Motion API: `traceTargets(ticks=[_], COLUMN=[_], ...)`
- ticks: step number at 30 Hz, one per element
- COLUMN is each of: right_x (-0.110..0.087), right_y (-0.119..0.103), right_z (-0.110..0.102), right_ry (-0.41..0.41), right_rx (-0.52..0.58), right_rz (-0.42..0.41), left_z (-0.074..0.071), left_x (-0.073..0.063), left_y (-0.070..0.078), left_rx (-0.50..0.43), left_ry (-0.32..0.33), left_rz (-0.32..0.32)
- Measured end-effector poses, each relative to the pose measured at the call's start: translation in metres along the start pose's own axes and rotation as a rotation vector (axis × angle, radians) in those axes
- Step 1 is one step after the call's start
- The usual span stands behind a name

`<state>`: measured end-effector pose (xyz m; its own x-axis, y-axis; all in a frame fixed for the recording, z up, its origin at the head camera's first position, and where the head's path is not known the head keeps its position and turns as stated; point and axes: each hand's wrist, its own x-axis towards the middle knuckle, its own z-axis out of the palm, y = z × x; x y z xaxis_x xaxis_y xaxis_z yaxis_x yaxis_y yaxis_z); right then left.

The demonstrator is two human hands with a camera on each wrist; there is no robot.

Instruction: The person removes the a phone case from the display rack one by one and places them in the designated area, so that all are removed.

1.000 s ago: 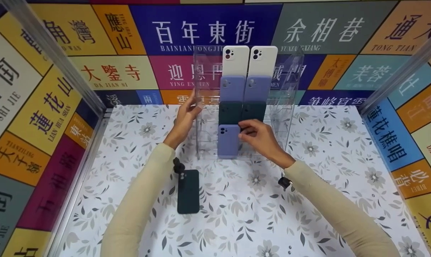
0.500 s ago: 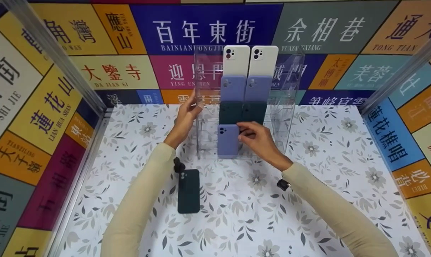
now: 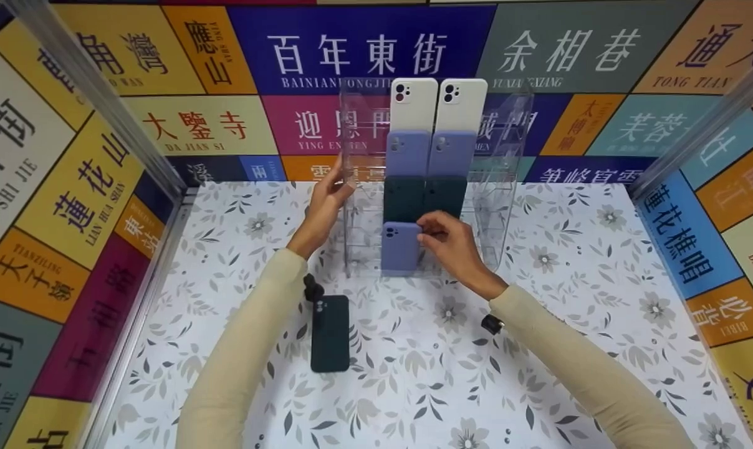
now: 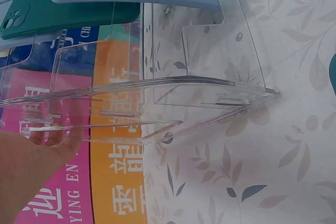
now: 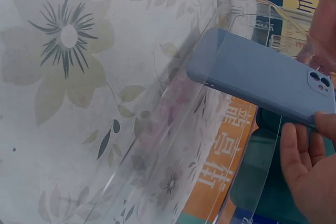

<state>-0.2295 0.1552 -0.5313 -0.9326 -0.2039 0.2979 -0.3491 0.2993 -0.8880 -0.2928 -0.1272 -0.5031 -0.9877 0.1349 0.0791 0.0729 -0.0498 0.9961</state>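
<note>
A clear acrylic display stand (image 3: 507,206) rises in steps at the back of the table. In its lowest front tier leans a lavender phone case (image 3: 401,249), lower end inside the clear front lip. My right hand (image 3: 454,243) pinches that case's upper right edge between thumb and fingers, as the right wrist view also shows. My left hand (image 3: 320,209) holds the stand's left side panel, fingers around its edge. Behind are two dark green cases (image 3: 403,196), two lavender cases (image 3: 407,154) and two white cases (image 3: 414,112), standing in paired columns.
Flat on the table lies a dark green phone case (image 3: 330,337), close to the left forearm. The floral tabletop (image 3: 426,380) is bounded by walls of coloured Chinese sign panels (image 3: 358,50). A black wrist camera (image 3: 493,323) hangs by the right sleeve.
The front lavender case's top edge has dipped slightly and shifted a little right, with my right hand still at its edge. The left hand stays on the stand's side.
</note>
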Motion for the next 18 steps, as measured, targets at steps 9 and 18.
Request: traceTargets(ticks=[9,18], right_x=[-0.003,-0.009], right_y=[-0.012,-0.023], right_z=[-0.007,-0.015], right_ry=[0.017,0.011], right_rx=[0.021,0.003], right_rz=[-0.076,-0.085], left_z=[0.000,0.002], left_x=[0.000,0.001], left_y=[0.000,0.001], left_rx=[-0.001,0.027], left_ry=[0.008,0.014], left_rz=[0.002,-0.004])
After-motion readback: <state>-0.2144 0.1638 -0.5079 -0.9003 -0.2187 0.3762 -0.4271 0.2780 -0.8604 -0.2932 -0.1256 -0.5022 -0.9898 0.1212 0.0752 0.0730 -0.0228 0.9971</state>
